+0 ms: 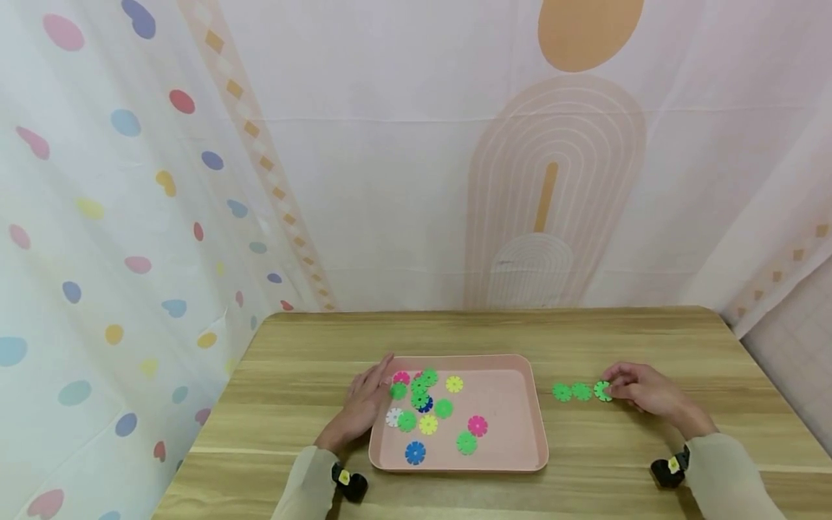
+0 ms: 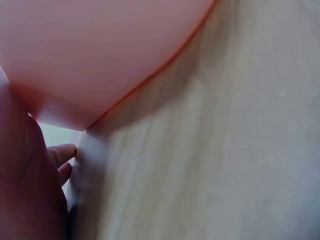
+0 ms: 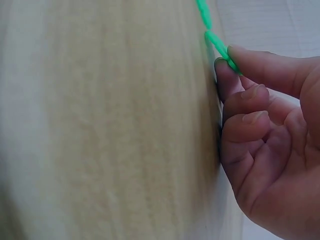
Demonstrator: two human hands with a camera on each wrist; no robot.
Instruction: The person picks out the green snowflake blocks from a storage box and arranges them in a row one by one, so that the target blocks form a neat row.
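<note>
At the right, my right hand (image 1: 643, 388) pinches a green notched plastic disc (image 1: 602, 391) between thumb and fingertip. In the right wrist view this disc (image 3: 223, 51) appears edge-on and slightly tilted, with the other fingers curled below. Left of it, two more green discs (image 1: 572, 391) lie in a row on the table. My left hand (image 1: 365, 406) rests along the left rim of a pink tray (image 1: 507, 426), fingers extended toward its far corner. In the left wrist view, fingertips (image 2: 64, 152) show beside the tray's outer wall (image 2: 100, 55).
Inside the tray several notched discs lie loose, mostly on the left: green, a yellow disc (image 1: 428, 424), a blue disc (image 1: 415, 453), a pink disc (image 1: 477, 426) and a white one. The wooden table (image 1: 611, 462) ends at a patterned curtain (image 1: 390, 217).
</note>
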